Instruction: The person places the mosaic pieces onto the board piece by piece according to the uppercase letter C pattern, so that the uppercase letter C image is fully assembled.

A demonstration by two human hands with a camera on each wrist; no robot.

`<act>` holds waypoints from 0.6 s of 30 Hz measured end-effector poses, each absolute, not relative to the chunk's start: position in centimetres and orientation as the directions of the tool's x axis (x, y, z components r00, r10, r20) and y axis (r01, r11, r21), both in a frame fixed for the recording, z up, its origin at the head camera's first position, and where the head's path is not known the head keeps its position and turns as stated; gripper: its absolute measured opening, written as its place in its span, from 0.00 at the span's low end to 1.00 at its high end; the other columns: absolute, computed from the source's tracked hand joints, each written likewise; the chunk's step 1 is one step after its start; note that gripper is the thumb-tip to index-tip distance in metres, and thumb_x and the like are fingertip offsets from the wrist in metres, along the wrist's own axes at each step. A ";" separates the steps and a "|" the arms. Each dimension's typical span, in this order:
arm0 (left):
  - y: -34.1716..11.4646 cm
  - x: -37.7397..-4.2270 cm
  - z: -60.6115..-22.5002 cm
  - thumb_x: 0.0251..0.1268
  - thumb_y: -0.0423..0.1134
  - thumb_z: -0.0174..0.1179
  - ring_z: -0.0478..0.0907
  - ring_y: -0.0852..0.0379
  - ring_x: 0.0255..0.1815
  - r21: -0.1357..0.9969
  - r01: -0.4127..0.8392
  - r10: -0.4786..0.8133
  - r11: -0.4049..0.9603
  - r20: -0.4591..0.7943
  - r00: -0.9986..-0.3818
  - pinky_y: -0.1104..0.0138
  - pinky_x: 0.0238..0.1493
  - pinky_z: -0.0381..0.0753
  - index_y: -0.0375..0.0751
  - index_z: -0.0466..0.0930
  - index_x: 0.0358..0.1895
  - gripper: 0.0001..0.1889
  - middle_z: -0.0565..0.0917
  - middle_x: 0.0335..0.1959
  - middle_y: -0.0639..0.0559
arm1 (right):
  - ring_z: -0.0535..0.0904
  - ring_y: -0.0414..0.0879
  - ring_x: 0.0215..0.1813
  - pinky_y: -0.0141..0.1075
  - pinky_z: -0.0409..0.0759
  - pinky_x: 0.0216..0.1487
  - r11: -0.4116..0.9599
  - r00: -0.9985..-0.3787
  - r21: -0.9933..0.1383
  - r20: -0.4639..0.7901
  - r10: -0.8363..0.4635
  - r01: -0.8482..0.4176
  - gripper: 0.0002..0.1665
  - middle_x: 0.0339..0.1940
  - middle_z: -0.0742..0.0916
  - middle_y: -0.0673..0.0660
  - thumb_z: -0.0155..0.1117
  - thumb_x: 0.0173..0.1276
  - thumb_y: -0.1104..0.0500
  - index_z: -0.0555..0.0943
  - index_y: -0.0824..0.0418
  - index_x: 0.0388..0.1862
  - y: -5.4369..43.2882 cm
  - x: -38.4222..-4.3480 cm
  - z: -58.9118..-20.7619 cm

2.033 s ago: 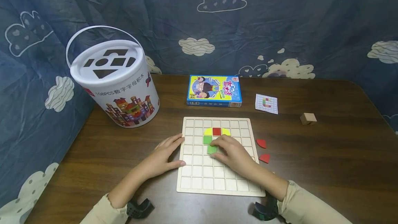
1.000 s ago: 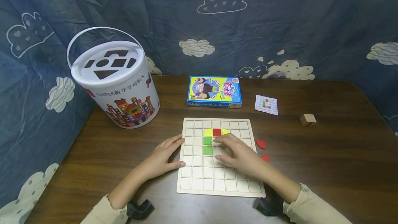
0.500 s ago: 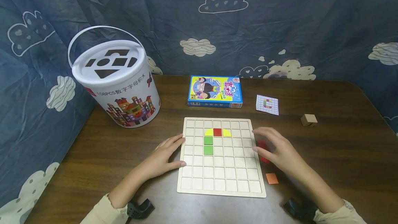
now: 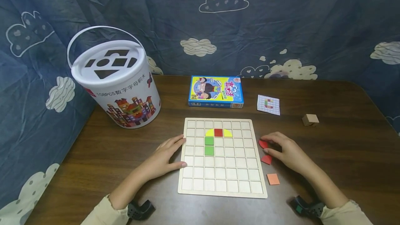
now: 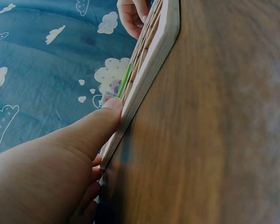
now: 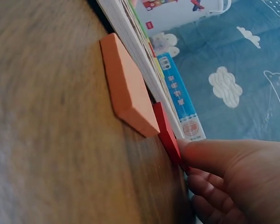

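A wooden grid board (image 4: 200,183) lies on the table, holding two green square tiles (image 4: 209,150), a red square tile (image 4: 218,133) and two yellow rounded tiles (image 4: 228,133). My left hand (image 4: 164,157) rests against the board's left edge, its thumb (image 5: 102,114) touching the rim. To the right of the board, my right hand (image 4: 289,152) pinches the farther red quarter-circle tile (image 4: 263,144) between thumb and fingers. A second red quarter-circle tile (image 4: 266,159) lies just in front of that thumb. Nearer me is an orange square tile (image 4: 273,179).
Behind the board lies a blue and yellow card box (image 4: 215,91). A small pattern card (image 4: 268,105) lies to its right, then a wooden cube (image 4: 310,120). A white lidded bucket (image 4: 115,86) with a handle stands at the back left.
My right hand has let go of the nearer green tile, now in its grid square, and moved right, off the board, to the red tiles. My left hand has stayed at the board's edge.
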State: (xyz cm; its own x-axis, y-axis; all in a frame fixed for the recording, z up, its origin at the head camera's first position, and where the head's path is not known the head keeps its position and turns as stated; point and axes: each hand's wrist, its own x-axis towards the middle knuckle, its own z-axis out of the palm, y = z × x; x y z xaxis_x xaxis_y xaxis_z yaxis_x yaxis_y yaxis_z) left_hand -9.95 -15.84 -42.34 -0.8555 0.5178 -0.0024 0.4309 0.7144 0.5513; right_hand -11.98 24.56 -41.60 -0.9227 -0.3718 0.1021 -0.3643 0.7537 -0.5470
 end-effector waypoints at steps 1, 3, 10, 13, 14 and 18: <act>-15.8 -10.0 -42.3 0.55 0.61 0.55 0.51 0.48 0.67 0.551 0.431 0.518 0.714 -0.003 -0.855 0.48 0.61 0.52 0.46 0.55 0.69 0.41 0.54 0.69 0.51 | 0.73 0.53 0.46 0.51 0.71 0.47 0.757 -0.923 -0.543 0.101 -0.370 -0.363 0.21 0.45 0.79 0.59 0.69 0.53 0.62 0.78 0.63 0.47 24.5 -12.0 -41.5; -15.8 -10.0 -42.3 0.55 0.62 0.55 0.51 0.48 0.67 0.552 0.431 0.519 0.714 -0.003 -0.855 0.48 0.61 0.52 0.46 0.55 0.69 0.41 0.54 0.69 0.51 | 0.74 0.52 0.44 0.50 0.72 0.46 0.764 -0.925 -0.534 0.107 -0.364 -0.362 0.19 0.43 0.79 0.57 0.69 0.52 0.62 0.79 0.63 0.45 24.4 -11.9 -41.5; -15.8 -9.9 -42.3 0.54 0.62 0.54 0.51 0.48 0.67 0.550 0.431 0.517 0.715 -0.003 -0.856 0.48 0.61 0.52 0.46 0.55 0.69 0.41 0.54 0.69 0.51 | 0.73 0.52 0.44 0.50 0.72 0.45 0.769 -0.931 -0.533 0.117 -0.347 -0.354 0.17 0.41 0.79 0.58 0.68 0.52 0.63 0.79 0.64 0.42 24.2 -11.6 -41.1; -15.8 -9.9 -42.3 0.54 0.62 0.55 0.51 0.48 0.67 0.552 0.429 0.516 0.715 -0.002 -0.856 0.48 0.61 0.52 0.46 0.55 0.69 0.41 0.54 0.69 0.51 | 0.74 0.52 0.44 0.50 0.72 0.45 0.765 -0.932 -0.539 0.129 -0.339 -0.353 0.18 0.42 0.79 0.58 0.69 0.52 0.63 0.78 0.64 0.43 23.8 -11.5 -40.6; -15.8 -9.9 -42.2 0.54 0.62 0.55 0.51 0.48 0.67 0.552 0.429 0.516 0.715 -0.003 -0.857 0.49 0.61 0.52 0.46 0.55 0.69 0.41 0.54 0.69 0.51 | 0.74 0.52 0.44 0.50 0.72 0.45 0.761 -0.932 -0.543 0.134 -0.338 -0.354 0.18 0.42 0.79 0.58 0.69 0.52 0.63 0.78 0.64 0.44 23.6 -11.4 -40.3; -15.7 -9.9 -42.2 0.54 0.61 0.55 0.51 0.48 0.67 0.549 0.429 0.515 0.717 -0.002 -0.857 0.49 0.61 0.52 0.46 0.55 0.69 0.41 0.54 0.69 0.51 | 0.75 0.48 0.41 0.47 0.75 0.42 0.725 -0.918 -0.567 0.193 -0.345 -0.392 0.20 0.41 0.80 0.55 0.70 0.51 0.64 0.78 0.62 0.44 22.3 -10.7 -39.2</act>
